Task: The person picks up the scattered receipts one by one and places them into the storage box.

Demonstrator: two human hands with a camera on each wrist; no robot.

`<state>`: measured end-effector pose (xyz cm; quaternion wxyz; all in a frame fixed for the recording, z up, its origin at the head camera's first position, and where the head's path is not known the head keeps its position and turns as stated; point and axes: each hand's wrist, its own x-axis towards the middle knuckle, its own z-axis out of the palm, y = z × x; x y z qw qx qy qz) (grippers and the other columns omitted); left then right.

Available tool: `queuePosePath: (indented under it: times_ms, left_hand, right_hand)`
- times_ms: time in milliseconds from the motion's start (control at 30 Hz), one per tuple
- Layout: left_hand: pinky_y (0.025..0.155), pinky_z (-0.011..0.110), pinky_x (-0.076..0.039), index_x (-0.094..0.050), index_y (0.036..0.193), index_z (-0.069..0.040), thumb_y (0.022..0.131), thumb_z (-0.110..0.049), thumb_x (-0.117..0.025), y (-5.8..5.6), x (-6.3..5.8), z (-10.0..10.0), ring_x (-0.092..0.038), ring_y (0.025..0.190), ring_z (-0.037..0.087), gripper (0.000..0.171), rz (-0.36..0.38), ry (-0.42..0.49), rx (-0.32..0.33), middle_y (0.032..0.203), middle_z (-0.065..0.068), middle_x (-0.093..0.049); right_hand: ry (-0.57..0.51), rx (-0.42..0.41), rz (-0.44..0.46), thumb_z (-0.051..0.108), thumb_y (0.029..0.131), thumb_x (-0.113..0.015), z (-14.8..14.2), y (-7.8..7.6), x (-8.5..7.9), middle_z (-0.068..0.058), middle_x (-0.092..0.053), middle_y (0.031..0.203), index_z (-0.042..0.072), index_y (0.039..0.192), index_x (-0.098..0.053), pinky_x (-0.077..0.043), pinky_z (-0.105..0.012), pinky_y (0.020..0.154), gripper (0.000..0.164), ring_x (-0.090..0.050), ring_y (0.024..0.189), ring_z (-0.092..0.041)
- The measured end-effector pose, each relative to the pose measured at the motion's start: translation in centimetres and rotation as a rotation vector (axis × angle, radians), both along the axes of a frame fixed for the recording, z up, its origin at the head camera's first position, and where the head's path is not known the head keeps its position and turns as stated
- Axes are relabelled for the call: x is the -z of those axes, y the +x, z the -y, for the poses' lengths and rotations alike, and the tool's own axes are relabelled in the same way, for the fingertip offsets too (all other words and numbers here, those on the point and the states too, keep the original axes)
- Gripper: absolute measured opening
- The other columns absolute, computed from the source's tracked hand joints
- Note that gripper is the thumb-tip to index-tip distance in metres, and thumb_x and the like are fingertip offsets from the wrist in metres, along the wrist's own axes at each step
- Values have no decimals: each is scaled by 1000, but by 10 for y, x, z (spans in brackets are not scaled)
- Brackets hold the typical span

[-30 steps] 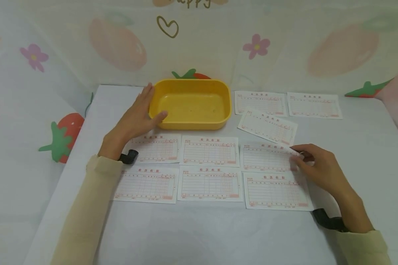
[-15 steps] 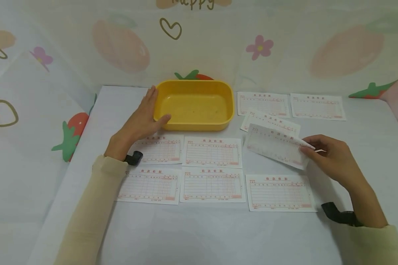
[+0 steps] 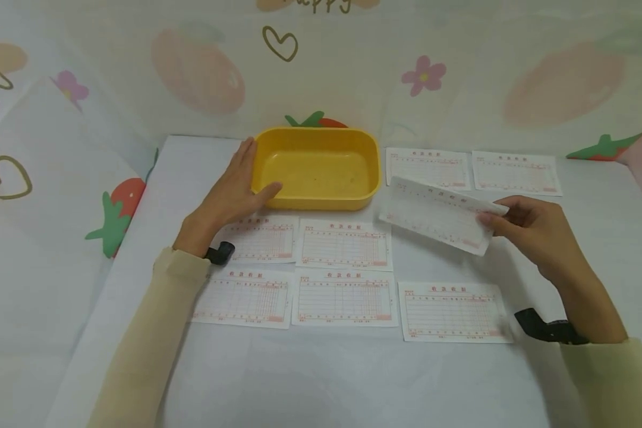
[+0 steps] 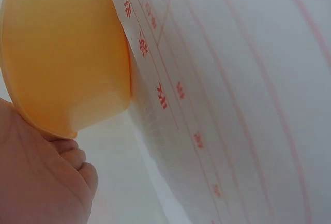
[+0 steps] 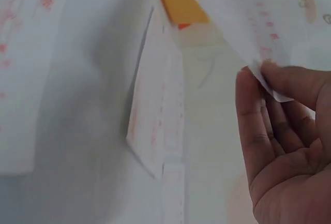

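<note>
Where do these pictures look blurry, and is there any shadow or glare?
Head view: the receipt slip in the right hand is slightly blurred, soft shadows lie on the tabletop by that arm, and a small highlight shows inside the yellow basin; left wrist view: the near receipt looks soft; right wrist view: the left-edge receipt is blurred.

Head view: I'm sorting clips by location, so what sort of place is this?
Probably an improvised indoor workspace: a fruit-and-flower patterned backdrop stands behind a white table, with paper slips laid out in rows.
</note>
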<state>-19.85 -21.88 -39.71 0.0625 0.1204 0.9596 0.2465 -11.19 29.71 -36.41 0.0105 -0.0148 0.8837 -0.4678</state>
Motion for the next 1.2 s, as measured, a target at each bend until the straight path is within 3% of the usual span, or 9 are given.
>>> queuePosePath:
  times_ms: [200, 367, 600, 767, 1000, 1200]
  left_hand:
    - [137, 54, -6, 17, 169, -16, 100, -70, -47, -3, 2, -3, 9, 169, 26, 108, 10, -5, 8, 178, -3, 21]
    - [137, 55, -7, 17, 169, -16, 100, -72, -46, -5, 3, -4, 8, 169, 27, 109, 12, -14, 16, 178, -3, 21]
    - [136, 56, -10, 12, 170, -10, 100, -71, -47, -3, -5, 2, 2, 169, 32, 110, 2, -46, 34, 180, 5, 15]
    - [135, 58, -16, 5, 171, -7, 99, -67, -52, -3, -9, 6, -4, 168, 35, 109, -24, -41, 11, 181, 11, 8]
    - [137, 54, -10, 12, 169, -8, 99, -70, -48, -2, -2, 4, 8, 169, 28, 111, -7, -23, 27, 180, 6, 16]
    - [137, 52, -12, 7, 170, -5, 98, -70, -49, -3, 0, 0, 4, 169, 30, 112, -41, -28, 36, 180, 10, 10]
  right_hand:
    - [-73, 5, -37, 20, 98, -77, 17, -14, -13, 24, -75, 98, 2, 117, -75, -61, -14, 77, 27, -72, 83, 0]
    - [-98, 21, 9, 23, 101, -72, 34, -27, -23, 22, -70, 101, 5, 121, -71, -60, -12, 79, 27, -69, 87, -1]
    - [-129, -2, 51, 26, 100, -74, 72, -53, -29, 11, -66, 102, 6, 118, -68, -61, -13, 81, 27, -69, 89, -4]
    - [-125, -60, 54, 25, 101, -73, 101, -73, -33, 4, -67, 111, 5, 122, -69, -61, -15, 83, 30, -69, 94, -8]
    - [-84, -98, 81, 23, 102, -71, 134, -89, -37, -8, -68, 123, 4, 128, -68, -61, -16, 84, 33, -67, 100, -16]
    - [-40, -135, 104, 22, 103, -69, 158, -101, -34, -12, -67, 131, 4, 131, -67, -64, -29, 95, 33, -68, 108, -22]
